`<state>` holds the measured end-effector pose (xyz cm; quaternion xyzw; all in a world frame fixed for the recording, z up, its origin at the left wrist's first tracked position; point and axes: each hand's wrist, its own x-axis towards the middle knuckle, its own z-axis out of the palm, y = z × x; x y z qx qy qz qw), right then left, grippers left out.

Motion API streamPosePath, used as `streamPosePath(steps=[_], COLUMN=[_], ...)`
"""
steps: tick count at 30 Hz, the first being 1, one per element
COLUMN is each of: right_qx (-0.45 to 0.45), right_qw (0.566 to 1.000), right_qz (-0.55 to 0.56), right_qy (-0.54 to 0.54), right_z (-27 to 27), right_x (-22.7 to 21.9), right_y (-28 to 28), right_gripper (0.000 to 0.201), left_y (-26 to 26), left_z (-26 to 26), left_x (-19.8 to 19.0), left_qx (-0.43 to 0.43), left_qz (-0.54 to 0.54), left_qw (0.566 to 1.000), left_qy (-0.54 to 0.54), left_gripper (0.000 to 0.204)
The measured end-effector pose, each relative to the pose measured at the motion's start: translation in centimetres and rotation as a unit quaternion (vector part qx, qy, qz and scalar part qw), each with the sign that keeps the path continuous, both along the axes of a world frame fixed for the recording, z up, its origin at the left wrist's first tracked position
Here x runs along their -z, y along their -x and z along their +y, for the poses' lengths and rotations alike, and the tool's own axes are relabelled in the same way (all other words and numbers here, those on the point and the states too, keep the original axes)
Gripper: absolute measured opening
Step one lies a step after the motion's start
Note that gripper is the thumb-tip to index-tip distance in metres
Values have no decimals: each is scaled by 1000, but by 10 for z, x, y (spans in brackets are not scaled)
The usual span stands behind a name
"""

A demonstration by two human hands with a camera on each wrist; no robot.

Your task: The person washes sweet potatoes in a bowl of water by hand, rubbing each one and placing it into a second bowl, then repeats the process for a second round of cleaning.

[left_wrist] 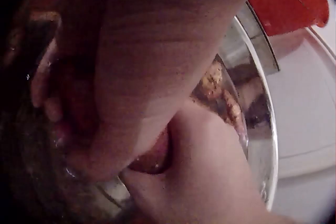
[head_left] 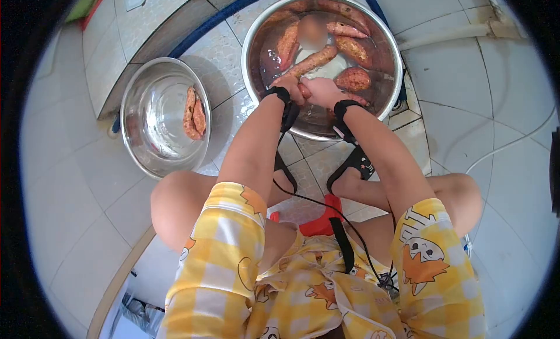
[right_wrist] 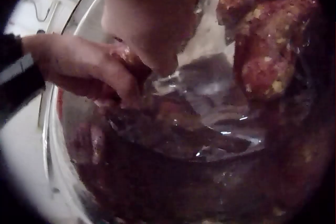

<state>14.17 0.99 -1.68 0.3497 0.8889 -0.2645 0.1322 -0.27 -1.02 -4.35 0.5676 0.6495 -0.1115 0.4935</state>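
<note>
Both hands are together at the near side of a large steel basin (head_left: 247, 76) of water with several reddish sweet potatoes (head_left: 353, 79) in it. The left hand (head_left: 286, 87) grips a sweet potato (head_left: 304, 90), its fingers curled round it in the left wrist view. Against it, the right hand (head_left: 321, 91) holds the same sweet potato, which shows between the hands (left_wrist: 155, 155). In the right wrist view, the left hand (right_wrist: 84, 69) is curled on the reddish piece (right_wrist: 131, 61); the right hand (right_wrist: 157, 19) covers part of it. A long sweet potato (head_left: 315, 62) lies just beyond the hands.
A smaller steel basin (head_left: 137, 114) stands at the left on the tiles, with sweet potatoes (head_left: 194, 114) at its right side. A blue hose (head_left: 224, 13) curves behind the large basin. A black cable (head_left: 326, 203) hangs between the arms. A pipe (head_left: 446, 35) runs at the right.
</note>
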Motion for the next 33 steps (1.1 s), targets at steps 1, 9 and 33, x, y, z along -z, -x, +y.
streamPosePath(steps=[1, 9, 33], right_qx=[46, 243, 137], right_qw=[996, 788, 987], right_qz=[71, 23, -52], right_qy=[8, 566, 65], right_z=[-2, 13, 9], right_x=[14, 39, 11], right_y=[-2, -17, 1], right_gripper=[32, 11, 23], left_y=[-2, -29, -36], left_z=[-2, -16, -14], left_x=[13, 3, -17], left_qx=[26, 159, -32], left_qz=[3, 3, 118], left_qw=[998, 954, 975], left_qy=[-50, -256, -184], left_gripper=[47, 34, 30])
